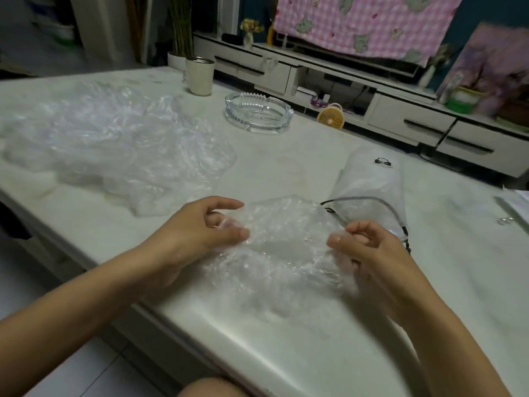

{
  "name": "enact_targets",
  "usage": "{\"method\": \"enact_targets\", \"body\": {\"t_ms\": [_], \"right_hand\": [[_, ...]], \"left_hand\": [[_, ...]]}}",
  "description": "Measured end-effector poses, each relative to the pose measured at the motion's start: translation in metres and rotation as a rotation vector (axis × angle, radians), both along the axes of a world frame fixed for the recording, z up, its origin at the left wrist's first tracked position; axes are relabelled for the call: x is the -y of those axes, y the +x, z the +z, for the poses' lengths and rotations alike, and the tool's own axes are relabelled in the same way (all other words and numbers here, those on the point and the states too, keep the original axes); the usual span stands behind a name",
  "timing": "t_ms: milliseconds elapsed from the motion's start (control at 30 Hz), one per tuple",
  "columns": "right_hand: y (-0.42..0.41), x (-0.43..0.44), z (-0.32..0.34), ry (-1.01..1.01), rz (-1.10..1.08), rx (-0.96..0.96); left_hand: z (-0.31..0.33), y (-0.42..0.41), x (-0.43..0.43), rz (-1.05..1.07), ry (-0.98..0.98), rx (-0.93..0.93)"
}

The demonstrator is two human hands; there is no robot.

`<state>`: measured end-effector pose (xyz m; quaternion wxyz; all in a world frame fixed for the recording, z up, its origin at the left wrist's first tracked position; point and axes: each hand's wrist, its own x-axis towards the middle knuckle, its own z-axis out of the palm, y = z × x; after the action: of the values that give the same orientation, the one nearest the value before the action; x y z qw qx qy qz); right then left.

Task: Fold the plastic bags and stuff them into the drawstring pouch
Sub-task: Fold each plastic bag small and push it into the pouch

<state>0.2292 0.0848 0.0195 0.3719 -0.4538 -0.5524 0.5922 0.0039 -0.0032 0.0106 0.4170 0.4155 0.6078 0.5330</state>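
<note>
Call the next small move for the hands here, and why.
Probably bring the left hand and right hand together to fold the plastic bag in half. Each hand pinches one end of it, and it lies spread and crumpled on the table, likely too loose yet for the drawstring pouch lying just beyond the right hand.

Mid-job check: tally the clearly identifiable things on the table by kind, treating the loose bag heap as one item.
Plastic bag being folded: 1
Heap of loose bags: 1
Drawstring pouch: 1
Glass ashtray: 1
Cup: 1
Total: 5
</note>
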Motion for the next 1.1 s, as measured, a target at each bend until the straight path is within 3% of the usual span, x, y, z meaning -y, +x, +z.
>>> {"method": "enact_targets", "body": {"t_ms": [67, 200, 300, 500, 600, 733, 900, 1000, 1100], "right_hand": [[0.002, 0.0, -0.003, 0.059, -0.029, 0.098], [0.003, -0.001, -0.007, 0.35, -0.077, 0.474], [0.004, -0.001, -0.009, 0.411, -0.033, 0.582], [0.004, 0.001, -0.007, 0.296, -0.008, 0.567], [-0.005, 0.004, -0.014, 0.341, -0.05, 0.512], [-0.014, 0.004, -0.023, 0.409, -0.144, 0.429], [-0.01, -0.003, -0.02, 0.344, -0.209, 0.381], [-0.008, -0.002, -0.02, 0.384, -0.208, 0.463], [0.0, 0.0, -0.02, 0.539, -0.223, 0.741]], "left_hand": [[0.002, -0.004, -0.001, -0.003, -0.005, 0.014], [-0.003, -0.006, -0.003, 0.01, -0.013, -0.172], [-0.006, -0.008, -0.002, -0.028, -0.041, -0.271], [0.003, -0.005, -0.009, -0.042, -0.164, -0.279], [-0.006, 0.006, -0.011, 0.048, -0.067, -0.482], [-0.016, 0.016, -0.013, 0.276, 0.098, -0.547], [-0.022, 0.016, -0.011, 0.308, 0.072, -0.672], [-0.019, 0.015, -0.01, 0.251, -0.026, -0.834], [-0.006, 0.013, -0.003, 0.225, -0.144, -1.065]]}}
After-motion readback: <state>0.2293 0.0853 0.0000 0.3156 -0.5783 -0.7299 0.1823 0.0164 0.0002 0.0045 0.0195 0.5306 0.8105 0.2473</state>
